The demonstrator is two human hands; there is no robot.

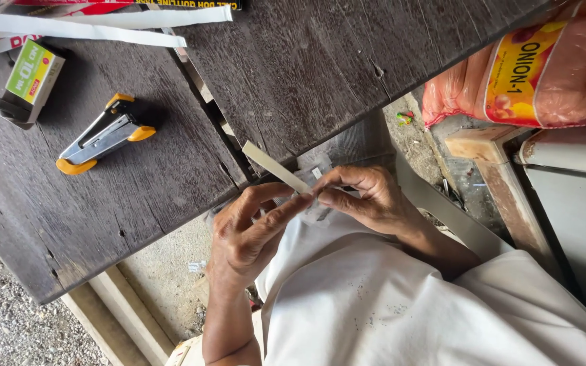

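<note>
Together, both hands' fingers (306, 196) on paper strip (274, 167).

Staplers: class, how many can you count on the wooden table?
1. The stapler, grey with yellow trim, lies on the table left of the hands, near a small green box. Others may be out of frame.

left hand (245, 234): palm turned up, fingers curled, forefinger and thumb stretched toward the other hand
right hand (364, 196): knuckles up, thumb and forefinger pressed together in a pinch
fingertips: both hands meet, touching at the centre
forearms: bare, angled in from below, converging
</note>
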